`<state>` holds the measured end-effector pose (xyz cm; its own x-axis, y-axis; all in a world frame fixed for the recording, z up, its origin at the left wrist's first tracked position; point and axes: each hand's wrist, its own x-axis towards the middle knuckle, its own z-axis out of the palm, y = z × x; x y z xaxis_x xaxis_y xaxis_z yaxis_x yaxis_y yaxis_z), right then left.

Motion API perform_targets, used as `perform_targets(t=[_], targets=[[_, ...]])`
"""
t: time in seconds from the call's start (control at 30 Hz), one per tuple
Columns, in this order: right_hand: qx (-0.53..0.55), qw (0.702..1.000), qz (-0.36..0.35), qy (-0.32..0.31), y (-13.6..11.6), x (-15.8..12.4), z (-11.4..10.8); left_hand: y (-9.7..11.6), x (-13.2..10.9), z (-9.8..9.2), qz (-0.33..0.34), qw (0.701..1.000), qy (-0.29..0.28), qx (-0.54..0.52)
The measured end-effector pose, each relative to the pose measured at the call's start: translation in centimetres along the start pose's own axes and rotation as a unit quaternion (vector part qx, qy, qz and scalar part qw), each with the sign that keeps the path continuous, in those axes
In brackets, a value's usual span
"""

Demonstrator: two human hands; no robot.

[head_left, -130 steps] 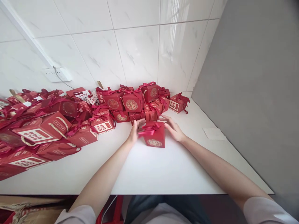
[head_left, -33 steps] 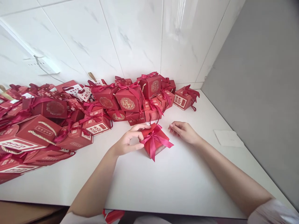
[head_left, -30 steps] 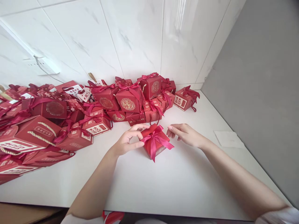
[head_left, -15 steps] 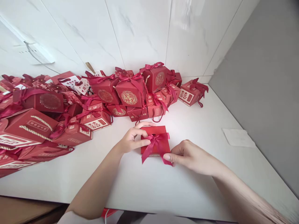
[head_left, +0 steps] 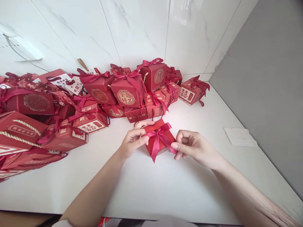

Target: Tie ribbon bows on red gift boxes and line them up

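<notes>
Red cardboard gift box (head_left: 159, 136), corner toward the viewer, is gripped by the left hand (head_left: 132, 140); its satin ribbon tail (head_left: 170, 145) is pinched by the right hand (head_left: 194, 148).

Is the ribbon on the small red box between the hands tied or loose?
Tied: the ribbon forms a bow on the box top. The left hand holds the box; the right hand pinches one tail.

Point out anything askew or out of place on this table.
The pile along the wall is jumbled, many boxes tipped on their sides. A lone box sits apart by the corner. A white slip lies alone near the grey wall. The held box, in the left hand, is turned cornerwise, its ribbon pinched by the right hand.
</notes>
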<state>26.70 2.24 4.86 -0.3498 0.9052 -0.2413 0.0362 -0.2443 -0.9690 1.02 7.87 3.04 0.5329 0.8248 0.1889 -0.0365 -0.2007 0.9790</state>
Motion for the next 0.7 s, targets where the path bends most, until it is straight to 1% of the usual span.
perform_targets(t=[0.1,0.27,0.43,0.53,0.7], targets=[[0.024,0.998,-0.047,0.021,-0.1,-0.3,0.5,0.3,-0.1,0.0,0.008,1.000,-0.006,0.026],[0.011,0.994,-0.103,0.017,-0.6,-0.6,-0.2,0.3,-0.1,-0.5,0.020,0.998,0.004,0.064],[0.003,0.993,-0.116,0.028,-0.7,-0.7,-0.7,0.5,-0.1,-0.4,0.031,0.997,0.004,0.076],[-0.017,0.994,-0.109,0.027,-0.4,-0.8,-0.7,0.5,-0.1,-0.2,0.026,0.999,0.010,0.042],[-0.072,0.991,-0.106,0.033,0.0,-0.7,-0.6,0.1,0.1,0.2,-0.024,0.994,0.040,-0.095]])
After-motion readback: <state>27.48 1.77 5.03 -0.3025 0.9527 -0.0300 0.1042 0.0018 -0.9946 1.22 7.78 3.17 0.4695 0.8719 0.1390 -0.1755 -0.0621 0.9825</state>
